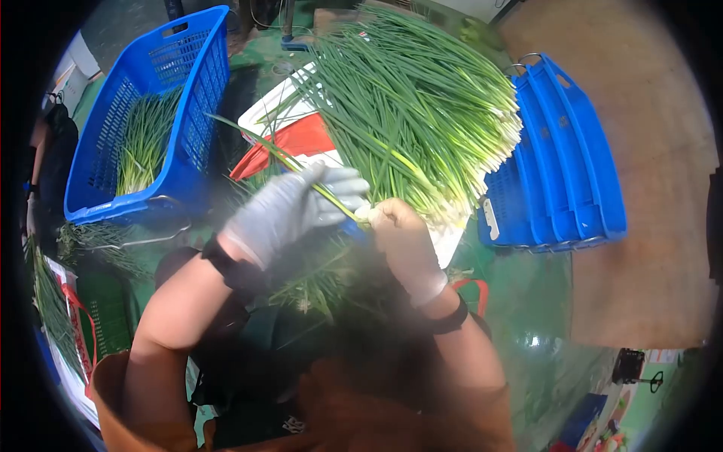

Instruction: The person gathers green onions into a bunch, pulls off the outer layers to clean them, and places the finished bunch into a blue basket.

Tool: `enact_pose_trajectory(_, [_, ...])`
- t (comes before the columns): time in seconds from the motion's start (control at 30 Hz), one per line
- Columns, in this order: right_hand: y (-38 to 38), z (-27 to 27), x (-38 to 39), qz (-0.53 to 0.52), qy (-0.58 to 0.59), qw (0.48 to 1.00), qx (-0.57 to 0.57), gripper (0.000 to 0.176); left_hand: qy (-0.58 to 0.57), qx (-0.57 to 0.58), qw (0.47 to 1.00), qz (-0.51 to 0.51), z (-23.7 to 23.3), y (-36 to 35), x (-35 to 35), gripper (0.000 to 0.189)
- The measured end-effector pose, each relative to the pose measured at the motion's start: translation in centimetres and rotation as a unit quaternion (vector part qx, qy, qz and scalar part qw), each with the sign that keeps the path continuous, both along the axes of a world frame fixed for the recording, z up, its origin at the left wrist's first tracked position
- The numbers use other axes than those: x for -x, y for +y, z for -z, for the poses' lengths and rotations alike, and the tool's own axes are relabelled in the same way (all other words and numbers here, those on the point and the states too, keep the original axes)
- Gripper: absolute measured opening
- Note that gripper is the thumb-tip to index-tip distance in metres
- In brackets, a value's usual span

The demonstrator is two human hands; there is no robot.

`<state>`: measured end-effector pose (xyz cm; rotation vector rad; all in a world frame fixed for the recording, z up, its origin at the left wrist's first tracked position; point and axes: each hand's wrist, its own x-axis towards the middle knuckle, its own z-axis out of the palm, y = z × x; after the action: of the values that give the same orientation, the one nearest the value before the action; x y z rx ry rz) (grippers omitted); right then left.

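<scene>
A single green onion (335,202) slants across in front of me, leaves toward the upper left and root end toward the lower right. My left hand (290,207), in a white glove, holds its stalk between the thumb and the nearly straight fingers. The thumb and fingertips of my right hand (403,241), gloved too, pinch the root end. Just beyond both hands lies a large heap of green onions (422,105), white ends to the right. Loose leaves and trimmings (320,282) lie below the hands, partly blurred.
A blue crate (199,128) on the left contains a bunch of green onions (143,143). Stacked blue crates (561,151) stand right of the heap, beside a brown board (640,188). Red cloth or plastic (301,138) lies on a white surface under the leaves. At the far left edge, another person's arm shows.
</scene>
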<state>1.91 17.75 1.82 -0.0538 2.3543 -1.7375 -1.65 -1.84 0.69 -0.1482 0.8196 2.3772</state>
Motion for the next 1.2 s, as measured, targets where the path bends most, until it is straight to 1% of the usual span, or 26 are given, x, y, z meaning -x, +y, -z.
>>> enact_pose_trajectory(0.07, [0.1,-1.5,-0.3,-0.052,-0.041,0.997,0.029,0.011,0.007,0.016,0.995,-0.094,-1.3,-2.0,1.0,0.044])
enact_pose_trajectory(0.1, [0.7,-0.2,-0.2,-0.132,0.006,0.981,0.139,0.009,0.025,0.073,0.981,-0.177,-1.5,-3.4,1.8,0.044])
enact_pose_trajectory(0.13, [1.2,-0.9,-0.1,-0.130,0.007,0.982,0.138,0.009,0.043,0.129,0.956,-0.258,-1.6,-5.0,2.6,0.044])
enact_pose_trajectory(0.2, [2.9,-3.1,0.7,-0.318,-0.022,0.948,-0.012,0.011,0.072,0.153,0.905,-0.390,-1.9,-7.2,3.7,0.043])
enact_pose_trajectory(0.23, [3.8,-2.1,1.2,-0.214,0.050,0.975,0.029,0.019,0.095,0.145,0.912,-0.372,-1.8,-8.3,3.8,0.042])
enact_pose_trajectory(0.27, [4.8,-0.5,2.7,-0.116,0.231,0.937,-0.236,0.023,0.094,0.145,0.912,-0.372,-1.3,-8.2,3.7,0.042])
enact_pose_trajectory(0.3, [5.4,0.7,4.2,-0.004,0.386,0.791,-0.475,0.026,0.090,0.150,0.923,-0.342,-1.2,-7.3,3.4,0.041])
enact_pose_trajectory(0.37, [5.6,1.0,5.3,0.024,0.321,0.787,-0.526,0.030,0.068,0.130,0.956,-0.255,-0.8,-5.4,2.5,0.037])
enact_pose_trajectory(0.4, [6.1,1.7,5.7,0.024,0.322,0.786,-0.527,0.030,0.005,0.137,0.962,-0.235,-1.8,-3.7,1.7,0.035])
enact_pose_trajectory(0.47, [6.7,3.1,6.6,0.031,0.388,0.777,-0.494,0.025,-0.058,0.120,0.975,-0.179,-0.6,-2.4,1.0,0.033])
enact_pose_trajectory(0.5, [6.0,2.6,6.3,0.026,0.391,0.777,-0.493,0.025,-0.053,0.138,0.978,-0.146,0.0,-1.9,0.7,0.032])
enact_pose_trajectory(0.53, [4.8,1.5,5.4,0.048,0.222,0.934,-0.276,0.020,-0.049,0.154,0.980,-0.115,-0.6,-1.2,0.2,0.032])
enact_pose_trajectory(0.57, [3.8,0.3,4.5,0.064,0.025,0.997,-0.035,0.017,-0.073,0.201,0.972,-0.098,-1.5,-0.1,-0.4,0.027])
enact_pose_trajectory(0.6, [3.0,-1.3,3.6,0.055,0.023,0.998,-0.036,0.017,-0.038,0.167,0.985,-0.027,-0.4,0.0,-0.6,0.020])
enact_pose_trajectory(0.67, [1.6,-3.7,2.0,-0.068,-0.176,0.980,0.066,0.020,0.037,0.151,0.988,-0.013,-1.5,1.4,-1.1,0.016])
enact_pose_trajectory(0.7, [0.9,-3.4,1.5,-0.073,-0.179,0.979,0.066,0.020,0.038,0.111,0.993,0.000,-1.0,1.4,-1.1,0.014])
enact_pose_trajectory(0.73, [-0.2,-3.0,1.0,-0.065,-0.161,0.983,0.060,0.023,0.035,0.113,0.993,-0.003,-0.8,1.2,-1.0,0.014])
enact_pose_trajectory(0.8, [-0.6,-2.5,0.5,-0.058,-0.140,0.987,0.056,0.025,0.066,0.198,0.978,-0.009,-0.8,0.9,-0.7,0.012])
enact_pose_trajectory(0.93, [0.2,-1.1,0.5,-0.061,-0.100,0.992,0.054,0.024,0.060,0.240,0.963,-0.112,-1.0,-0.8,0.3,0.013])
enact_pose_trajectory(0.97, [0.5,-0.7,0.0,-0.097,-0.097,0.991,-0.007,0.024,0.057,0.219,0.968,-0.113,-1.3,-1.8,0.7,0.017])
enact_pose_trajectory(1.0, [0.9,-0.2,-0.5,-0.131,-0.092,0.985,-0.068,0.024,0.062,0.243,0.960,-0.126,-1.1,-2.8,1.3,0.021])
enact_pose_trajectory(1.03, [1.7,0.6,-0.7,-0.250,0.070,0.945,-0.197,0.023,0.072,0.245,0.959,-0.127,-1.2,-3.4,1.4,0.021])
enact_pose_trajectory(1.07, [2.2,1.1,-1.1,-0.249,0.072,0.946,-0.193,0.023,0.081,0.246,0.957,-0.128,-1.5,-4.0,1.5,0.022])
enact_pose_trajectory(1.1, [2.1,0.8,-1.4,-0.436,0.061,0.859,-0.261,0.024,0.068,0.243,0.957,-0.143,-1.6,-4.3,1.5,0.023])
enact_pose_trajectory(1.13, [1.9,0.5,-1.5,-0.603,0.047,0.730,-0.317,0.026,0.069,0.243,0.957,-0.144,-1.7,-4.5,1.6,0.023])
enact_pose_trajectory(1.2, [0.0,-1.0,-2.6,-0.554,-0.104,0.724,-0.398,0.031,0.063,0.247,0.951,-0.173,-1.7,-4.8,1.9,0.023])
